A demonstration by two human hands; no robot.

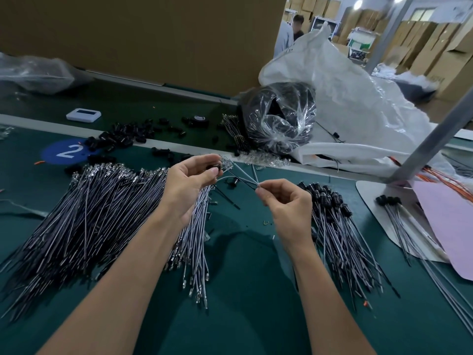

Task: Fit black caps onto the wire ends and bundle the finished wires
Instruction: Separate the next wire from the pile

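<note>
**Cap fitting in progress above green tabletop**

Both hands are raised over the green tabletop (243,252), between two wire stocks. The left hand (190,185) has its fingers (213,171) closed in a pinch on a small black cap (213,167), held just at the fingertips. The right hand (286,203) has thumb and forefinger pinched shut on thin wires (239,176), gripping them near the point where they cross; the wires run up and leftward from that pinch to the cap, and a grey strand loops between the two hands.

A large fanned pile of uncapped wires (89,213) lies on the tabletop under and left of the left forearm. A smaller pile of capped wires (332,221), black caps at its far end, lies just right of the right hand. Loose black caps (122,137) are scattered at the far side, near a blue marker numbered 2 (65,151). A clear bag of black parts (279,116) sits beyond the hands, against a white sack (353,103).
</note>
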